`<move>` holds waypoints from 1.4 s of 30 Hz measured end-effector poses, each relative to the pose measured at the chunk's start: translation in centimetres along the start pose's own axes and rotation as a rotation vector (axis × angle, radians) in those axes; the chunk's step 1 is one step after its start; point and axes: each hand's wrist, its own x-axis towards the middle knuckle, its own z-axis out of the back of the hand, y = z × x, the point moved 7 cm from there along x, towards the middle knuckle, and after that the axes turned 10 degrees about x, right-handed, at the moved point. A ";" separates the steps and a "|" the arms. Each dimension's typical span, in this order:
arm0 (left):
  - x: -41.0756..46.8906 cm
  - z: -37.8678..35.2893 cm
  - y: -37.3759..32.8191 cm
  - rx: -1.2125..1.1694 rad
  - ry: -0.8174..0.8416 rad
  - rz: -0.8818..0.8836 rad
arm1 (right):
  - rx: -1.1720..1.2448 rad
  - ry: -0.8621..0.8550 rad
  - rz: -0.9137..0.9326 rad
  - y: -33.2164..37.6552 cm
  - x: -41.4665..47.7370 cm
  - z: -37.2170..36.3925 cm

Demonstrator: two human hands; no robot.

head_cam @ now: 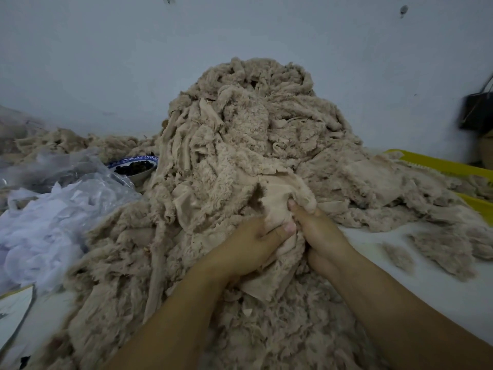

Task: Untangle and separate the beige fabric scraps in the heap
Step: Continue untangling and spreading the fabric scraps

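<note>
A tall heap of beige fleecy fabric scraps [248, 129] fills the middle of the view and spreads toward me. At its lower front, my left hand [248, 244] grips a smooth-backed beige scrap [274, 206], thumb pressed on top of it. My right hand [317, 231] pinches the same scrap right beside the left, its fingertips buried in the fleece edge. The two hands touch each other. The scrap's lower end hangs between my wrists and stays tangled with the strips below.
White plastic bags and white scraps [42, 222] lie at the left, with a blue-rimmed bowl of dark things [136, 166] behind them. A yellow crate [442, 164] stands at the right. Loose beige tufts [448, 249] lie on the white table [400, 284]. A dark bag [477, 110] hangs on the wall.
</note>
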 end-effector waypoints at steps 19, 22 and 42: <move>-0.4 1.9 -0.9 -0.565 -0.100 0.060 | 0.179 -0.292 -0.066 0.6 0.9 4.0; -0.3 1.8 -0.6 -0.604 -0.066 0.112 | 0.209 -0.157 -0.113 0.5 0.5 2.5; 0.6 -0.5 1.4 -0.066 0.029 0.151 | -0.046 0.139 0.032 0.3 -1.1 -2.0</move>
